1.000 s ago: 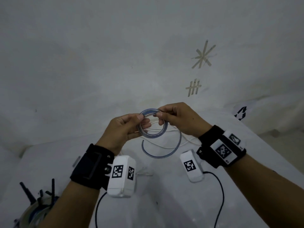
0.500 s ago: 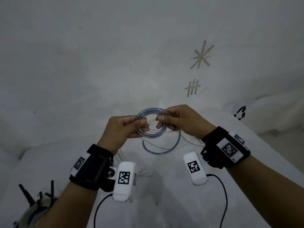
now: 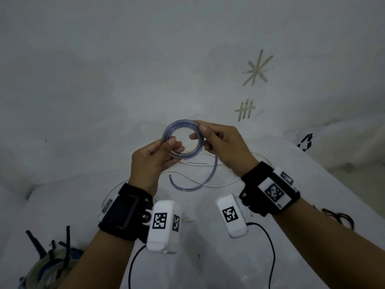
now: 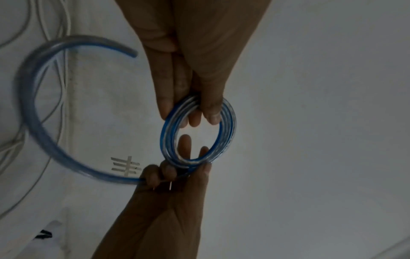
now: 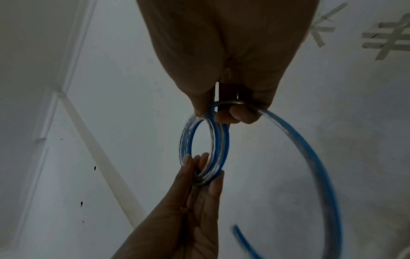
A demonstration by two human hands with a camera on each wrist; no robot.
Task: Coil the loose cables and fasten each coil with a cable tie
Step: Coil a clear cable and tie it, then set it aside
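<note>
A translucent blue cable is wound into a small coil [image 3: 180, 124] held up above the white table [image 3: 270, 257]. My left hand [image 3: 175, 147] pinches the coil's lower left side between thumb and fingers. Thumb and forefinger of my right hand [image 3: 199, 132] pinch its upper right side. A loose tail [image 3: 205, 182] curves down from the right hand and ends free. The left wrist view shows the coil [image 4: 230, 126] between left hand [image 4: 195, 113] and right hand [image 4: 188, 166]. In the right wrist view the coil [image 5: 224, 145] hangs from the right hand [image 5: 221, 113].
Loose white cable [image 3: 200, 163] lies on the table under the hands. A bundle of coiled cables with black ties [image 3: 50, 261] sits at the near left corner. A dark tangle [image 3: 338, 217] lies by the right forearm. Tape marks [image 3: 257, 68] are on the wall.
Both hands have lifted the coil slightly and turned its ring open toward me. My right hand has slid along to the upper right side. The tail hangs shorter.
</note>
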